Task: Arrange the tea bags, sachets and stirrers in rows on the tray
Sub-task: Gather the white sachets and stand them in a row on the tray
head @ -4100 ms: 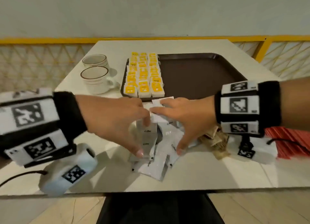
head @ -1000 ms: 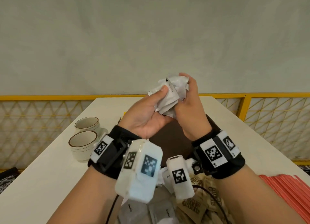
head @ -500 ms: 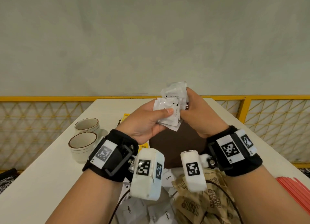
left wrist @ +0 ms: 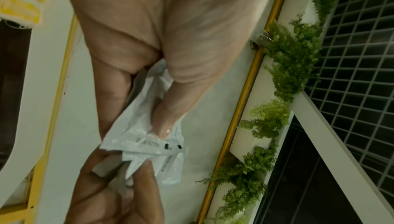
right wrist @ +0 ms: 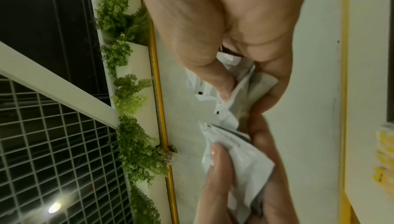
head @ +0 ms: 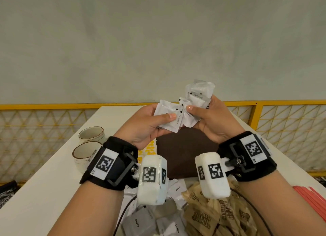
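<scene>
Both hands hold white sachets up above the table, nothing being laid on the tray.

Nearest in the head view, a loose heap of white coffee sachets (head: 172,223) and brown sugar sachets (head: 211,216) lies on the table (head: 44,191), too overlapped to count, with a bundle of red stirrers (head: 312,198) at the right edge. Above them the left hand (head: 148,128) pinches a few white sachets (head: 168,118) between thumb and fingers, and the right hand (head: 214,122) grips a crumpled bunch (head: 198,96); the number in each cannot be told. Behind lie the brown tray (head: 178,156) with yellow tea bags (head: 150,151) on its left side, mostly hidden, and two cups (head: 86,151). Only the wrist views show the thumbs (left wrist: 164,126) pressed onto the packets, plus green foliage (left wrist: 287,62) and a wire grid (right wrist: 53,143) overhead.
</scene>
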Tool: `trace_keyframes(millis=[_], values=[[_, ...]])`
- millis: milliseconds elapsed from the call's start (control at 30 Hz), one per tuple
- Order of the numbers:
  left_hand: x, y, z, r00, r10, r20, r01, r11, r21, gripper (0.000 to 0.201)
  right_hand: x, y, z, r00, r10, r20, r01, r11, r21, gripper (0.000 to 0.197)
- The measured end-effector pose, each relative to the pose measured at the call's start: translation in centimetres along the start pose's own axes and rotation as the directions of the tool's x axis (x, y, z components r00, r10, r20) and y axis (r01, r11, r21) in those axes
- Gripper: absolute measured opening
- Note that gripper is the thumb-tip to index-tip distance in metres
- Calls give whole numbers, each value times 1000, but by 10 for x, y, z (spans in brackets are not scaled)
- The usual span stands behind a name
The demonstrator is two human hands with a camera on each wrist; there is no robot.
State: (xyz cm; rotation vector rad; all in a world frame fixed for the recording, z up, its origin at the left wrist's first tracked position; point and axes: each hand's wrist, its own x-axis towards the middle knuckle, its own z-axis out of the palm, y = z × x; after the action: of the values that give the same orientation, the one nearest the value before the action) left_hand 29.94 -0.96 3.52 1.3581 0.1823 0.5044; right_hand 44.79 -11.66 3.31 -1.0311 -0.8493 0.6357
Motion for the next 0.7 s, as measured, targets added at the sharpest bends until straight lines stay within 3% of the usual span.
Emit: trace_keyframes(millis=[133,267,367,467,567,700], values=[[1,-1,0,1000,14,-28,-14,1000,8,23,2,6,4,1000,-24,-3,24,999,26,50],[4,-6,3,999,17,-42,-17,1000,-17,23,-1,13,17,985,-173,-2,171,975,-138,37],[5,-7,1,997,36,-62,-33,999,42,22,-4,12,21,994,-23,110,39,989,-140,37],[3,-7,-1,999,16,-47,-13,998,56,17,-4,12,16,971,101,218,-80,991,-103,38],[4,-6,-1,999,1,-43,1,999,40,16,-2,16,11,969,84,231,-70,995,-67,39],[6,-6,-2,997,18,-79,-13,998,60,15,2,20,6,990,13,141,-8,999,-41,40]])
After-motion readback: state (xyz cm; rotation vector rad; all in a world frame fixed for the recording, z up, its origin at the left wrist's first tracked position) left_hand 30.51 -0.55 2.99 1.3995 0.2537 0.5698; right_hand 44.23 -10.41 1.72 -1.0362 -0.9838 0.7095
